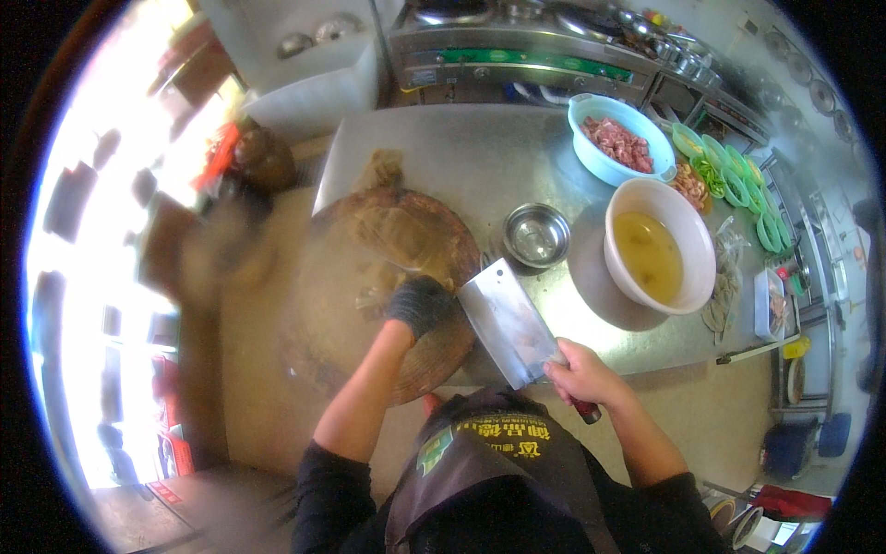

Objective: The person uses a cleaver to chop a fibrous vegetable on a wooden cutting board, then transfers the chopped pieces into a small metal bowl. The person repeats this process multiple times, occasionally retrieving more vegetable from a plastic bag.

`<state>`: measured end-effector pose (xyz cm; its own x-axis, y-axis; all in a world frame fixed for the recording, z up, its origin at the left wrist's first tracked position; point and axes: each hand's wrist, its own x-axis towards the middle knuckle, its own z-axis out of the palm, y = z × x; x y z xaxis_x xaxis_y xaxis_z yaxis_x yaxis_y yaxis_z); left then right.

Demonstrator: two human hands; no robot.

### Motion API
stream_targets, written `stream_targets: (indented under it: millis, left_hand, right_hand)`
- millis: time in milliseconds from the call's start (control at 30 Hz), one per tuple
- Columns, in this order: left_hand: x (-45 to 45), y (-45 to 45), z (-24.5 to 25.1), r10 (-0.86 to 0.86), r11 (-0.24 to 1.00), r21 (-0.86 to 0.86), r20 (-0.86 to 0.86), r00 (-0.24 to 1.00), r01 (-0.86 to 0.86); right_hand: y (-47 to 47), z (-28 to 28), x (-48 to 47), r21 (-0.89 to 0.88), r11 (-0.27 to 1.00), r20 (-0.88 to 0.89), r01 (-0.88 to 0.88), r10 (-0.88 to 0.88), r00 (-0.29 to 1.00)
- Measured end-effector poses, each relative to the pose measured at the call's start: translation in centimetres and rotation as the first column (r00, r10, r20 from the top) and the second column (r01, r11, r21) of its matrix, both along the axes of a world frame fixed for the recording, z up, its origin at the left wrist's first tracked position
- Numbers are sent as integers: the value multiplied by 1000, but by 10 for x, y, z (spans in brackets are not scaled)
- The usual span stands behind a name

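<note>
My left hand (419, 305), in a dark knit glove, rests low over the right part of a large round wooden chopping block (429, 367). Its fingers are hidden, so its hold cannot be told. Pale, blurry pieces of food (374, 294) lie beside it on the block, and a larger brownish piece (391, 235) lies farther back. My right hand (581, 374) grips the handle of a broad cleaver (509, 322). The blade is at the block's right edge, its far corner near my gloved hand. A small steel bowl (536, 235) stands just beyond the blade.
On the steel table (471, 138) stand a pink basin of yellowish liquid (657, 246) and a blue basin of cut meat (616, 142). Green bowls of chopped vegetables (734, 183), a plastic bag (723, 277) and a white tray (768, 305) are at the right. A stove (519, 62) is behind the table.
</note>
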<state>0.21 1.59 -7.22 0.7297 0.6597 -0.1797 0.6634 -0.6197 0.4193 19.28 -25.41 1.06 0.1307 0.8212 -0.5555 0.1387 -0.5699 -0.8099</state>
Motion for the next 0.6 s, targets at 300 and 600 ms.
stream_targets:
  millis: [300, 600]
  left_hand:
    - [-8, -4, 4, -14, 998, 67, -23, 1000, 15]
    - [-8, -7, 1, 48, 997, 56, -32, 998, -46]
  right_hand:
    - [3, 4, -5, 15, 1000, -9, -25, 25, 1000]
    - [8, -2, -8, -20, 1000, -71, -18, 17, 997]
